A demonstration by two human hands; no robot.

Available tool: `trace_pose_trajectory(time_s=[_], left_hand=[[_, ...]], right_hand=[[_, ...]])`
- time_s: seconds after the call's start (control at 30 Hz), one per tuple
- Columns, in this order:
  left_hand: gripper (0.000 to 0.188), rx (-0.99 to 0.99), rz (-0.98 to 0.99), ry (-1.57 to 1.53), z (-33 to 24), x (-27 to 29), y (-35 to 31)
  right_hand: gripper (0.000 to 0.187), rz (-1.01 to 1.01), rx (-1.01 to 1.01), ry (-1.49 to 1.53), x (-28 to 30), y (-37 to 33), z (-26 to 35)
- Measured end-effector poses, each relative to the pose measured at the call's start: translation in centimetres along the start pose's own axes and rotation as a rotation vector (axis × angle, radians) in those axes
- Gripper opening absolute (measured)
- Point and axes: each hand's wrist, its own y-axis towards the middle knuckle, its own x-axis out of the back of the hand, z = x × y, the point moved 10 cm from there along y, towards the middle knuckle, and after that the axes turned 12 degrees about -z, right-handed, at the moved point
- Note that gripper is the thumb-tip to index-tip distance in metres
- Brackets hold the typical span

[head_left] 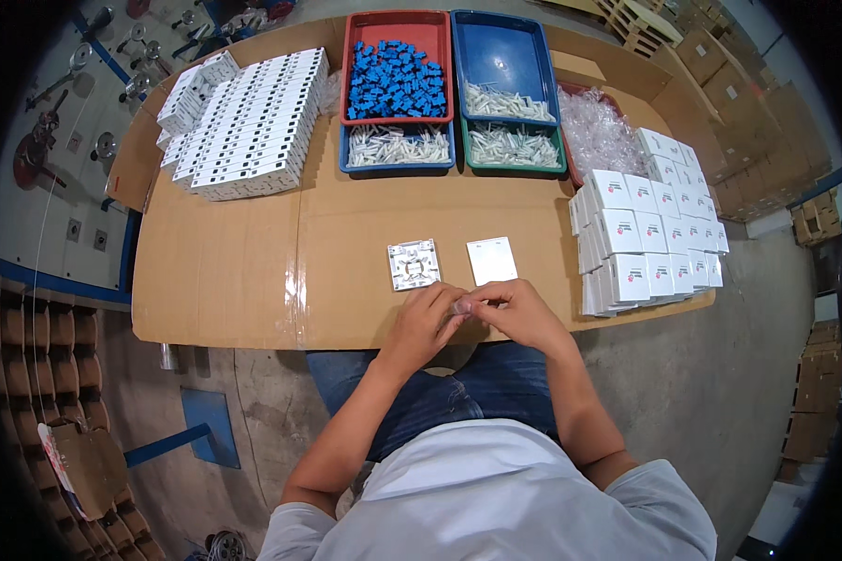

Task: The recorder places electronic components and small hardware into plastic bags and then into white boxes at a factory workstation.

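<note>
Close together at the table's near edge, my left hand (423, 320) and my right hand (519, 316) pinch a small, clear, shiny piece (461, 307) between their fingertips. It looks like thin plastic, but the fingers hide most of it. Just beyond my left hand lies an open square white plastic housing (413, 265) with its inner fittings facing up. A flat square white cover (491, 260) lies to its right, beyond my right hand.
Stacked white boxed units (248, 131) stand far left. A red tray (399, 19) holds blue clips; a blue tray (500, 56) and others hold small white pieces. Clear plastic bags (599, 131) fill a bin, near stacked white boxes (650, 234). Cardboard (225, 271) covers the table.
</note>
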Motion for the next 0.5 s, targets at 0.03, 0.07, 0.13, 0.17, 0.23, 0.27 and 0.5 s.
trace_pose_trajectory(time_s=[0.03,0.07,0.13,0.17,0.23,0.27,0.5], left_hand=[[0.034,0.098,-0.015,-0.067,1.3,-0.2,-0.4],[0.034,0.098,-0.023,-0.061,1.9,-0.3,-0.9],[0.031,0.27,-0.15,-0.194,4.4,0.0,-1.8],[0.031,0.267,-0.156,-0.194,5.0,-0.1,-2.1],[0.032,0.32,-0.269,-0.183,7.0,0.9,-2.8],[0.032,0.318,-0.274,-0.18,7.3,1.3,-2.8],[0.037,0.282,-0.479,0.079,10.6,4.9,-3.6]], right_hand=[[0.02,0.036,-0.018,0.049,-0.4,0.2,0.2],[0.02,0.042,-0.011,0.046,-0.4,0.8,0.4],[0.023,-0.01,0.023,0.091,0.5,2.4,0.9],[0.023,-0.009,0.029,0.087,0.7,3.7,0.8],[0.023,-0.199,0.337,-0.189,2.6,7.4,2.6],[0.023,-0.293,0.376,-0.269,3.4,9.4,3.1],[0.016,-0.561,0.415,-0.664,2.9,22.4,7.6]])
